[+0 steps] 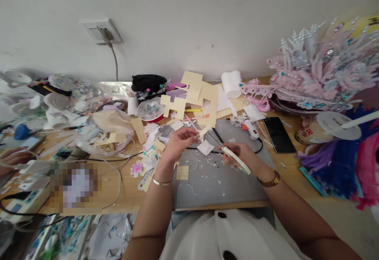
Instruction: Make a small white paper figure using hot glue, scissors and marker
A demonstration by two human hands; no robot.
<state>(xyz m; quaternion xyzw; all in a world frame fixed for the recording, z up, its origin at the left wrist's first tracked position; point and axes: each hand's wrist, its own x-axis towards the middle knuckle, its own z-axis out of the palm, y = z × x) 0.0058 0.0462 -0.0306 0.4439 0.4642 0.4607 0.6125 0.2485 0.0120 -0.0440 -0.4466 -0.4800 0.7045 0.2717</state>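
Note:
My left hand (181, 143) pinches a small cream-coloured piece of card (204, 132) between thumb and fingertips. My right hand (243, 155) is closed around a pair of scissors (236, 159) with white handles, whose metal blades point up and left toward the card. Whether the blades touch the card I cannot tell. Just below the card lies a small white square of paper (205, 147). Both hands hover over a grey cutting mat (213, 193) strewn with scraps. A small patterned cream square (182, 172) rests near my left wrist.
Cut cream sheets (194, 86) lie behind my hands. A glue gun (251, 129), a black phone (279, 134) and a lidded drink cup (318, 129) stand to the right, below pink beaded headpieces (319, 70). At left are a plastic bag (103, 129), cables, a power strip (26, 204) and another person's hand (16, 159).

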